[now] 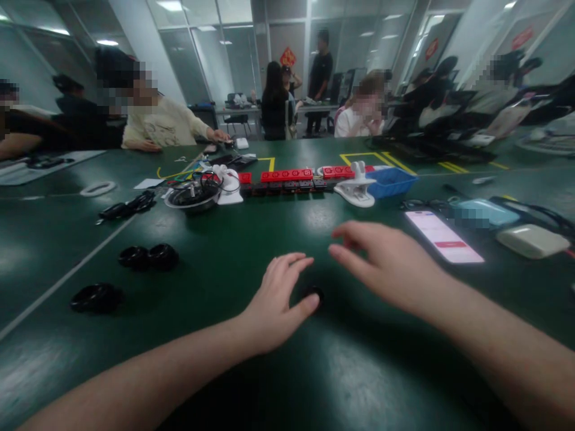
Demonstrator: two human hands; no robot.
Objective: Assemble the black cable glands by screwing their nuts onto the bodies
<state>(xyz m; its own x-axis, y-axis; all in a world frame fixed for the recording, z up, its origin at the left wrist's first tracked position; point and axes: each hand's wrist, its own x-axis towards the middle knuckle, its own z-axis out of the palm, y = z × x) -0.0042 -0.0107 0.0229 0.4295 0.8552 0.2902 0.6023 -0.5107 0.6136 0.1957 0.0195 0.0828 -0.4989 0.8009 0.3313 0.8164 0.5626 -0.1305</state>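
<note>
I am leaning over a green table (251, 239), both forearms stretching in from its near edge. Across the far edge other people are sitting, and one is resting a sleeve (193, 124) on the surface. Along the middle a row of red blocks (296, 175) is running, with a blue bin (390, 182) at its right end and a white clip (357, 190) just beside the bin. A bowl (194, 196) of cables is sitting left of the row. Toward the right edge a lit phone (444, 237) is lying. Three black rings (148, 256) are lying toward the left edge. My right hand (390, 266) is hovering open, palm down, gripping nothing. My left hand (276, 308) is spreading open, its thumb touching a small black part (314, 294) near the near edge, between my two hands.
</note>
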